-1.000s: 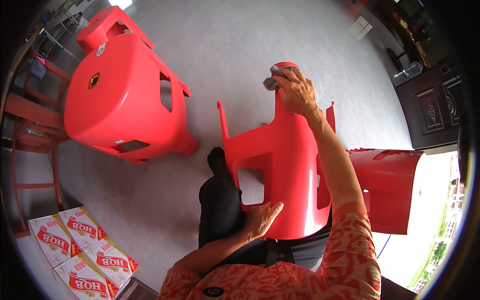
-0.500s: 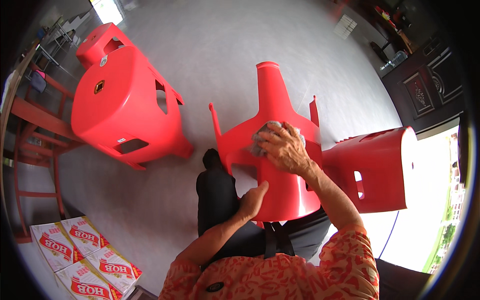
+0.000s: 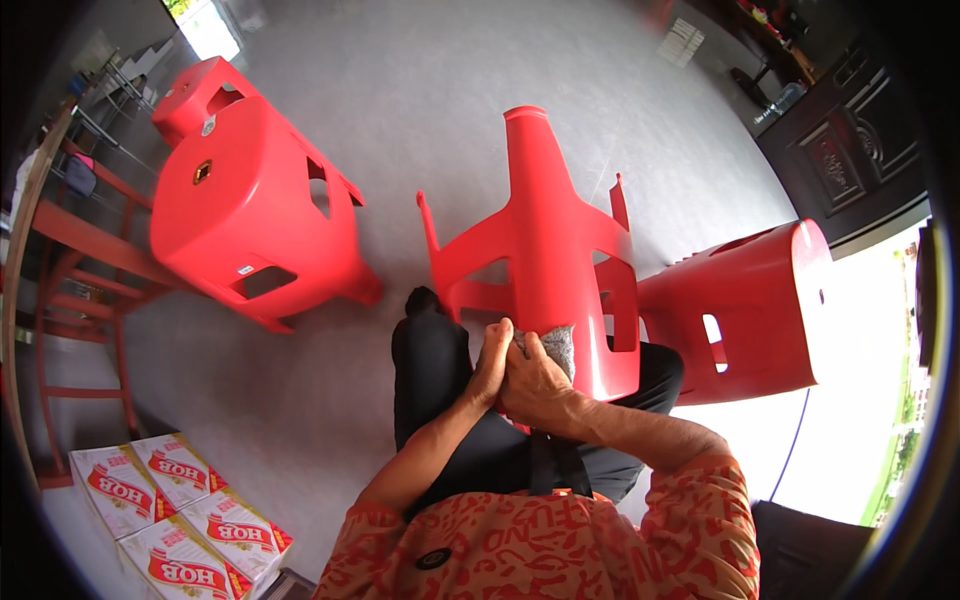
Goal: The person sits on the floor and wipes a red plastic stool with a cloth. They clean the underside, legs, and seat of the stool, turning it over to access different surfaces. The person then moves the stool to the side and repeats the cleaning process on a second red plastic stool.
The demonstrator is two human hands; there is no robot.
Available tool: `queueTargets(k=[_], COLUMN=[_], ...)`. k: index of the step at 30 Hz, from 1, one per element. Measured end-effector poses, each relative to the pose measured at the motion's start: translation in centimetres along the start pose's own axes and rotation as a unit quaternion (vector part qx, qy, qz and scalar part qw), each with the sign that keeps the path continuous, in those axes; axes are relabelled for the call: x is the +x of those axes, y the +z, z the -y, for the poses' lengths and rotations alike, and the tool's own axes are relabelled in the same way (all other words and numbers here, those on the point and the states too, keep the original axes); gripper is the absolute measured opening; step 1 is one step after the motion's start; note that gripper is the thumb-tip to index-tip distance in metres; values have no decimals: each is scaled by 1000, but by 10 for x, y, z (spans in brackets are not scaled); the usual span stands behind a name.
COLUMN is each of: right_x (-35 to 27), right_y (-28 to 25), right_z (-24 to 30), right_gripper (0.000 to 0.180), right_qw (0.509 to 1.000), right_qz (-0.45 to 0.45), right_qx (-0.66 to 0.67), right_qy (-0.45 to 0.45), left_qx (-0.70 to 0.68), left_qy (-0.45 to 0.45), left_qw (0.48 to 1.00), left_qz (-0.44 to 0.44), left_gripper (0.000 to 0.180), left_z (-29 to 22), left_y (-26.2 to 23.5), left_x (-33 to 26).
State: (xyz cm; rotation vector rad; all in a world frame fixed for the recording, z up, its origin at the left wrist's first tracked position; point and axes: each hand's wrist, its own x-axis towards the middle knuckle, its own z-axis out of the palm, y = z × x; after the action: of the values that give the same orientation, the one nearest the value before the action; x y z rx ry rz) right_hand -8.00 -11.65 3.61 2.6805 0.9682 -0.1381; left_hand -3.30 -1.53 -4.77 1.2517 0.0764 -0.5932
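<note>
Head view: a red stool (image 3: 545, 265) lies on its side at the person's lap, its seat end close to the body and its legs pointing away, so its long axis runs roughly straight out from the person. The right hand (image 3: 540, 388) is bent around a grey cloth (image 3: 560, 350), which touches the stool near its seat end, toward the left edge. Close against it, the left hand (image 3: 488, 368) has its thumb raised; whether its hidden fingers pinch the stool's rim, I cannot tell. Most of the stool stretches ahead and to the right of both hands, with the right hand nearer its middle line and the left at its side.

Beyond, a second red stool (image 3: 740, 325) lies just to the right, and a large red stool (image 3: 255, 200) stands to the left with a smaller-looking one (image 3: 195, 100) behind it. White-and-red boxes (image 3: 120, 492) sit on the floor (image 3: 430, 120) at the lower left.
</note>
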Motion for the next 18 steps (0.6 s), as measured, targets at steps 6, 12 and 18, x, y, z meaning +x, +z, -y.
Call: queueTargets(k=[6, 12, 18], right_x=[0, -41, -70], right_y=[-15, -23, 16], right_z=[-43, -107, -125], right_gripper=[46, 34, 20], right_qw=[997, 967, 923], right_qz=[36, -125, -196], right_qx=[52, 221, 323], right_qy=[-48, 5, 72], left_qx=[346, 187, -90], left_qy=[34, 182, -20], left_qw=[936, 929, 990], left_qz=[-46, -262, -109], left_gripper=[42, 60, 77], left_z=[-35, 11, -39], left_y=[-19, -65, -41], left_x=[18, 26, -8])
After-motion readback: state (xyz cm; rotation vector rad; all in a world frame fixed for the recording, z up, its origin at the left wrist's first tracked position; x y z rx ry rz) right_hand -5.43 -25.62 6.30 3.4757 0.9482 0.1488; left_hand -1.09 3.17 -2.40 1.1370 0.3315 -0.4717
